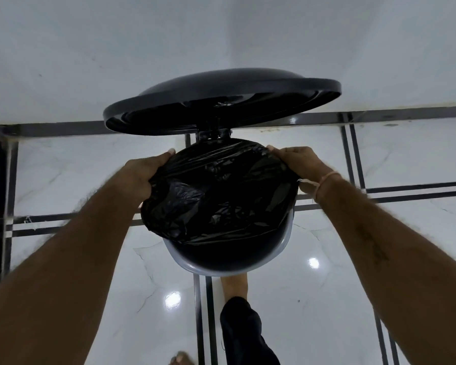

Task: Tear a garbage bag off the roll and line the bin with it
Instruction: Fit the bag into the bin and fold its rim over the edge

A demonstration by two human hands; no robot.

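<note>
White marble floor tiles with black stripes run up to a pale wall, and the bin (281, 248) stands between your arms with its lid (221, 101) tipped up. Your foot (234, 285) sits at the base of the bin, most likely on the pedal, though the pedal itself is hidden.

The garbage bag (216, 196) is torn off and lies across the bin's mouth. The roll is not in view. Your left hand (140, 175) grips the bag's edge on the left side of the rim, its fingers (146, 181) curled round the plastic. Your right hand (292, 164), a pale thread (324, 180) tied at its wrist, holds the opposite edge. Its thumb lies on top, and the other fingers are tucked out of sight under the film.

The far half of the rim looks covered, with the plastic pulled taut near the hinge. The near arc of the rim is bare and grey, and the bag's loose edge lies short of it.

I judge you well past the tearing and about halfway through the lining. What is left is to draw the edge over the near rim, fold it down all round, and push the slack into the bin.
</note>
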